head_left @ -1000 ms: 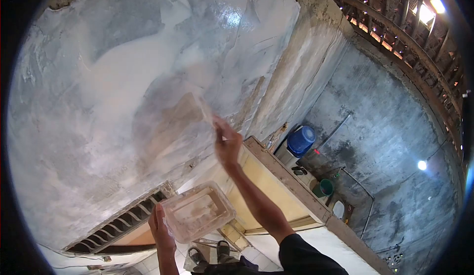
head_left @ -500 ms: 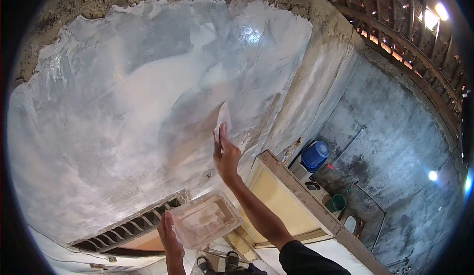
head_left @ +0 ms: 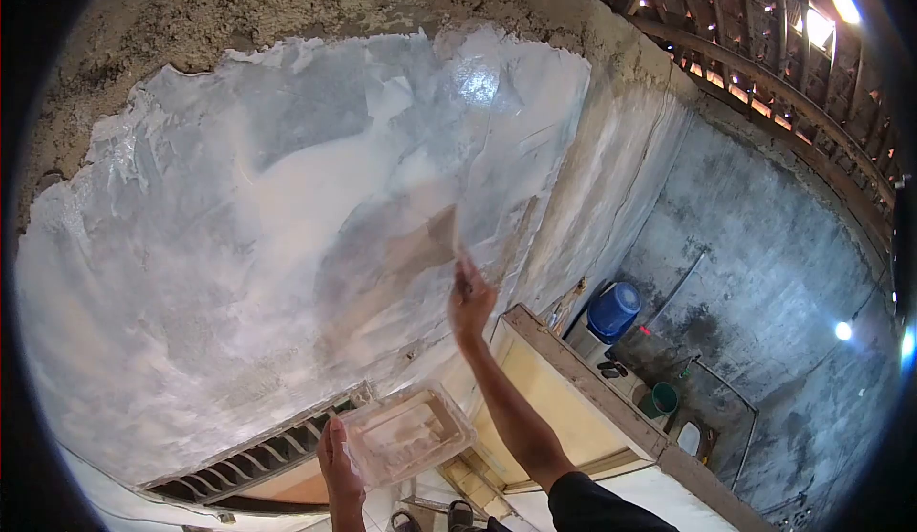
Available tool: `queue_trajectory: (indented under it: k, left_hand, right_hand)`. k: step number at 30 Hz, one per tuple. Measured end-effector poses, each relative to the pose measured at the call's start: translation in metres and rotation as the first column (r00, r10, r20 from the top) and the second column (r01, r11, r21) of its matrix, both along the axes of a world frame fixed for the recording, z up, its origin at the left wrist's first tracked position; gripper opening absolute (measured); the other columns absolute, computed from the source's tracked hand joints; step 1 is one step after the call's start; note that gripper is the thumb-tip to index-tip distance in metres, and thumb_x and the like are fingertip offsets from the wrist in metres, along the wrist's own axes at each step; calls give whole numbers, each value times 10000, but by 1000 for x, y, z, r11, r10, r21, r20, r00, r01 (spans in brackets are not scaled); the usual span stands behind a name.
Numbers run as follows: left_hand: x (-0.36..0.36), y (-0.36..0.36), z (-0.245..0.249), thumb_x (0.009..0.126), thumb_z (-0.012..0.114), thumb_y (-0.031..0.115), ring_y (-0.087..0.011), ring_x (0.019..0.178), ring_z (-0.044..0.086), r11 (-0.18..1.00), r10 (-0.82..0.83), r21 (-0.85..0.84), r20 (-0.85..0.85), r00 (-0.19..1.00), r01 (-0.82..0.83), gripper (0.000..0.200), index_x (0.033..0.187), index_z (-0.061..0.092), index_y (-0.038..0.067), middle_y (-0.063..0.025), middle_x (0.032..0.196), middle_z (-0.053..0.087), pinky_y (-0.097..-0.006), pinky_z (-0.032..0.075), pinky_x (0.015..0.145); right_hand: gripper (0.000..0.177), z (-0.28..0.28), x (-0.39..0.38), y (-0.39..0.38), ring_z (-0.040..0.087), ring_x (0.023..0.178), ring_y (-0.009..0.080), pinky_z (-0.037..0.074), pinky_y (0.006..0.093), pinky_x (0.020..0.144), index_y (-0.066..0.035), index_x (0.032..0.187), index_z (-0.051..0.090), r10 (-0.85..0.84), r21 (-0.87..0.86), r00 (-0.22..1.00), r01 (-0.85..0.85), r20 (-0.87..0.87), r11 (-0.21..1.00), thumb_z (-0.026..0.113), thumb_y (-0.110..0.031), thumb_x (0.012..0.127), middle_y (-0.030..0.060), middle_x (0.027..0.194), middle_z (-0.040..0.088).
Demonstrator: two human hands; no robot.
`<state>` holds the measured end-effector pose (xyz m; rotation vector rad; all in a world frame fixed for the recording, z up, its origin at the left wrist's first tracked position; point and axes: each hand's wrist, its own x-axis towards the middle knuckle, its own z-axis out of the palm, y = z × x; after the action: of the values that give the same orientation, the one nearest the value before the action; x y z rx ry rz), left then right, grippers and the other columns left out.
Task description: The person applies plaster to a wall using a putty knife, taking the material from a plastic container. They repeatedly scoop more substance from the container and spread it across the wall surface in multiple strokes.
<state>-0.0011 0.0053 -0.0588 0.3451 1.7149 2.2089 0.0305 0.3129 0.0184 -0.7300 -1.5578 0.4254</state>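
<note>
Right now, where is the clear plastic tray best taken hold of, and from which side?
Probably at its lower-left rim, from below, where the left hand grips the clear plastic tray. It is shallow and tilted, open face toward the camera; the raised rim gives an edge clear of the white paste inside.

The tool (head_left: 446,231) in the right hand (head_left: 470,301) is blurred, perhaps a scraper.
</note>
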Motion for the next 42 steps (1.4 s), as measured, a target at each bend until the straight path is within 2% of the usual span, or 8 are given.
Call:
queue_trajectory:
  k: [4,12,17,22,23,26,31,42]
  left_hand:
    - [-4,3,15,941,529,296,-150,1098,479,995,-90,47,171,981,83,463,1252,467,-41,-83,1173,538,-277,345,974]
    - [-15,-16,-1,928,548,290,-164,1104,473,998,15,63,162,987,-26,447,1242,465,-16,-82,1181,513,-301,361,969]
    - [-31,-23,-31,914,566,305,-172,1126,447,999,42,25,108,993,-45,456,1245,456,12,-75,1197,476,-330,370,963]
    - [-20,-2,0,912,571,282,-163,1098,473,990,-130,71,75,989,125,436,1237,473,9,-69,1157,517,-328,371,961]
    - [-19,1,2,912,571,282,-163,1098,473,989,-134,79,69,989,129,436,1237,473,9,-69,1157,517,-328,371,961]
    - [-9,2,18,913,569,279,-169,1097,481,997,-66,48,130,989,61,424,1226,488,5,-74,1159,529,-324,368,965]
    - [-13,-4,12,922,552,273,-161,1130,470,983,-150,104,-11,989,150,400,1215,505,4,-71,1173,535,-308,364,971]
    - [-51,-2,-70,926,540,289,-157,1083,490,996,-17,91,-27,999,19,377,1180,538,11,-68,1115,555,-306,376,937]
  right_hand:
    - [253,-18,10,-13,677,726,243,512,304,661,-41,1081,640,255,42,953,-251,-165,967,555,-39,842,168,943,671]
    - [294,-2,61,133,478,634,138,406,281,581,0,1117,599,-164,-163,920,111,-357,980,473,-22,853,78,757,617]
    - [642,-41,9,111,564,609,197,433,291,569,-137,1324,473,-162,-96,987,162,6,982,438,77,720,206,801,605]
    - [459,-63,46,69,653,820,166,471,292,685,-61,1218,556,48,-121,998,-42,43,992,472,61,784,192,1009,642]
    - [418,-69,45,100,628,816,162,465,292,711,-17,1158,580,225,148,932,-189,-283,971,440,73,775,169,1023,659]
    - [296,-37,81,145,578,714,169,451,302,650,17,965,613,-165,-108,921,135,-354,985,421,6,740,121,802,639]
    - [239,-22,63,182,486,594,233,404,356,586,35,862,589,-136,-82,908,113,-396,990,452,-78,703,125,628,517]
    - [428,-65,66,142,580,725,146,469,294,673,62,1180,549,118,31,900,-116,-420,993,450,56,764,89,819,649]
